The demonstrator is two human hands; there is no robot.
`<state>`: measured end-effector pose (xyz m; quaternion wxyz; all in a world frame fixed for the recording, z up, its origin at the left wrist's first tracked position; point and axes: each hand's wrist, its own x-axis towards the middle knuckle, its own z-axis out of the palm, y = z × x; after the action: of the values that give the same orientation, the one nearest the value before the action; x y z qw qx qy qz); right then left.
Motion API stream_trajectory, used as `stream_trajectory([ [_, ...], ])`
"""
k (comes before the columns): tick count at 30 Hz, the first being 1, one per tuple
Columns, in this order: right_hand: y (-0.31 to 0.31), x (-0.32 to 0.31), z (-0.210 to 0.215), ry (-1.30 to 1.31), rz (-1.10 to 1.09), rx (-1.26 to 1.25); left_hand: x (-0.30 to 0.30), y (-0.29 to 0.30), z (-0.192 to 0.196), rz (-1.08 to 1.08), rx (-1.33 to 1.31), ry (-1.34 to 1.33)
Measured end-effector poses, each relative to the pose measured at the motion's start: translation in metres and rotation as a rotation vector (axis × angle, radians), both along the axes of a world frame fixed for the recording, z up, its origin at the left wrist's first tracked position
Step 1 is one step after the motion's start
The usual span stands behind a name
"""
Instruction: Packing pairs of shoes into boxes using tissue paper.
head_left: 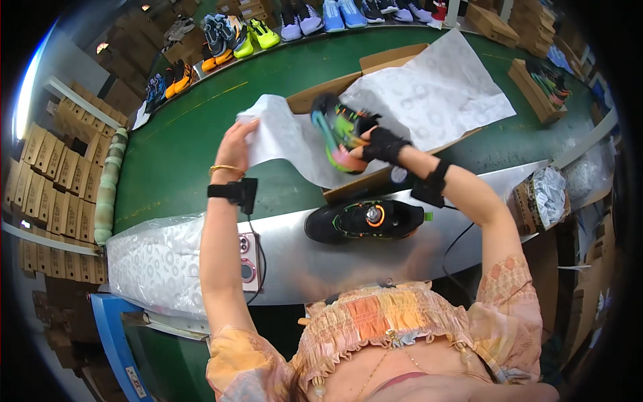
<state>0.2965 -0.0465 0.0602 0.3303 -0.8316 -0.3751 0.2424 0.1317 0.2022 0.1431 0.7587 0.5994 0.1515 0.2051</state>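
Stretching across the workplace, a green belt [181, 161] ran behind a narrow metal desk [284, 224], where a person in a peach and yellow patterned top [375, 315] worked with both arms extended. Brown boxes [57, 174] stood stacked in rows at the left. On the belt, an open cardboard box [395, 59] lay at a slant, lined with white printed paper [435, 90] that spilled beyond its left and far right sides. Glossy plastic over white patterned sheets [157, 258] covered the desk's left end. A row of coloured shoes [301, 23] lined the belt's far edge, while a carton stuffed with crumpled white material [550, 194] stood by the desk's right end.

A black shoe [395, 218] with orange touches and a green tab rested on the desk, just on the near side of the open box. Above the lined box, a multicoloured shoe [328, 127], blurred, was in the right hand [382, 142], whose grip, in a black fingerless glove, was clasped on it near its pink end. The bare left hand [234, 146] had its grip closed on the paper's left edge. A pink phone [250, 275] lay beside the left forearm. Black straps [234, 192] circled both wrists, with a gold bracelet [226, 167] on the left.
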Motion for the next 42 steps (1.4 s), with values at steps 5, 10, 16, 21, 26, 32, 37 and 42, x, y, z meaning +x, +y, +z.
stream_trajectory([
  [5,0.042,-0.033,-0.019,0.130,0.327,-0.100,0.076,-0.041,-0.022,-0.294,0.416,0.267],
  [10,0.005,-0.053,0.015,-0.287,0.483,0.148,0.114,-0.078,-0.091,-0.422,1.036,0.256],
  [16,-0.089,-0.051,0.027,-0.319,0.130,0.362,0.107,-0.094,-0.100,-0.775,1.620,0.867],
  [21,-0.156,-0.057,-0.028,0.062,-0.172,0.122,0.094,-0.092,-0.104,-0.325,1.482,0.443],
  [26,-0.174,-0.084,-0.070,0.905,-0.241,0.153,0.039,-0.102,-0.057,-0.356,0.968,0.034],
  [32,-0.123,-0.064,-0.071,1.387,-0.188,0.063,-0.049,-0.132,-0.068,-0.540,1.377,-0.046],
  [37,-0.100,-0.074,0.009,1.121,-0.130,0.339,-0.046,-0.128,-0.068,-0.251,0.618,0.137],
  [42,-0.079,-0.075,0.064,0.841,0.054,0.496,-0.040,-0.104,-0.040,-0.058,-0.164,0.038],
])
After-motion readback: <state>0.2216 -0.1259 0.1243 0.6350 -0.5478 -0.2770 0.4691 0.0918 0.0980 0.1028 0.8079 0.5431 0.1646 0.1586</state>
